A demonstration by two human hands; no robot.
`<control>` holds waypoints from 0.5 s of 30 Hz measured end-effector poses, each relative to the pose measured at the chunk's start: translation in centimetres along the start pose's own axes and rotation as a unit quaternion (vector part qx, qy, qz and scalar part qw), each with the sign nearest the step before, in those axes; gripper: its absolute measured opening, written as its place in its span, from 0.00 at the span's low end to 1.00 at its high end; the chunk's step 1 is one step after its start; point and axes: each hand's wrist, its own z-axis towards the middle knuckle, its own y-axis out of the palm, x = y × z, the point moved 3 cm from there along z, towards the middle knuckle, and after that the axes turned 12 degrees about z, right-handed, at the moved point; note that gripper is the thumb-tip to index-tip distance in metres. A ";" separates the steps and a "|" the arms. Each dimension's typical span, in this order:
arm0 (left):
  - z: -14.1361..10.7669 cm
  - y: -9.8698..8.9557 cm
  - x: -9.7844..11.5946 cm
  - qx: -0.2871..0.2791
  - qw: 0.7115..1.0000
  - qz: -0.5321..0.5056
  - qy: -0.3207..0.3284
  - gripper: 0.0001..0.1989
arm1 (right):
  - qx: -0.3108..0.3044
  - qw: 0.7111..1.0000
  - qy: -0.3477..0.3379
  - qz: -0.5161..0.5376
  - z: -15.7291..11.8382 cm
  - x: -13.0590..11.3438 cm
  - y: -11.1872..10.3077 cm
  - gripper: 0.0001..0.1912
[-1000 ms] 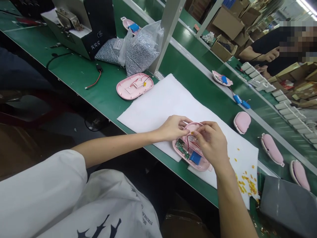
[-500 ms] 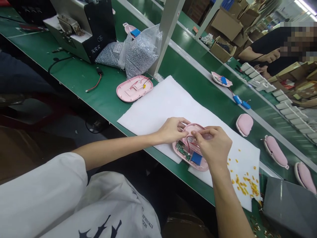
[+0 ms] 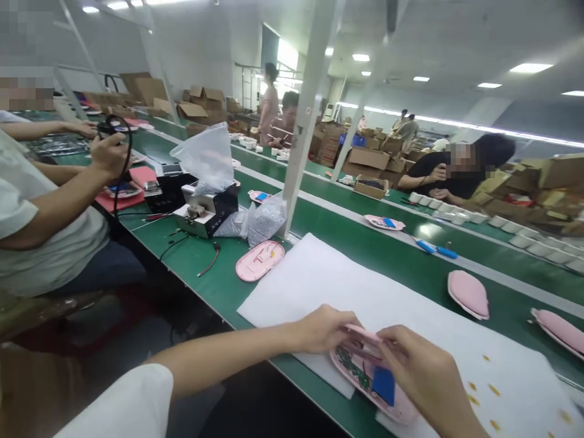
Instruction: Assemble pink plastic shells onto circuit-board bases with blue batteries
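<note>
Between my two hands is a pink plastic shell cover [image 3: 365, 333], tilted up over its matching half. That lower pink shell [image 3: 401, 410] lies near the bench's front edge and holds a green circuit board [image 3: 353, 368] and a blue battery pack [image 3: 384, 385]. My left hand [image 3: 326, 328] is closed on the cover's left end. At its right end my right hand [image 3: 410, 356] grips the rim, with the fingertips partly hidden. Thin wires show between the halves.
A white foam sheet [image 3: 319, 274] covers the green bench, with small yellow pieces [image 3: 494, 389] at right. Another pink shell half [image 3: 260, 261] lies behind left. Closed pink cases [image 3: 468, 294] stand at right. Machine [image 3: 207, 210], bead bags [image 3: 267, 219] and a metal post [image 3: 303, 121] stand beyond. A co-worker [image 3: 59, 176] sits left.
The camera view has swung up and left, bringing more of the room and a co-worker into sight. The cover is now tilted more upright, still in both hands.
</note>
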 end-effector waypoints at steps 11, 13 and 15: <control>6.4 -0.1 2.6 -0.302 0.911 0.269 -0.086 0.38 | 0.125 0.992 -0.012 -0.021 -7.7 -2.2 0.3 0.08; 7.1 1.1 3.1 -0.314 0.901 0.277 -0.113 0.33 | 0.301 0.944 0.119 0.058 -11.6 -0.5 -3.7 0.08; 8.2 1.4 3.2 -0.267 0.909 0.296 -0.122 0.30 | 0.516 0.789 0.302 0.142 -17.6 2.5 -8.9 0.12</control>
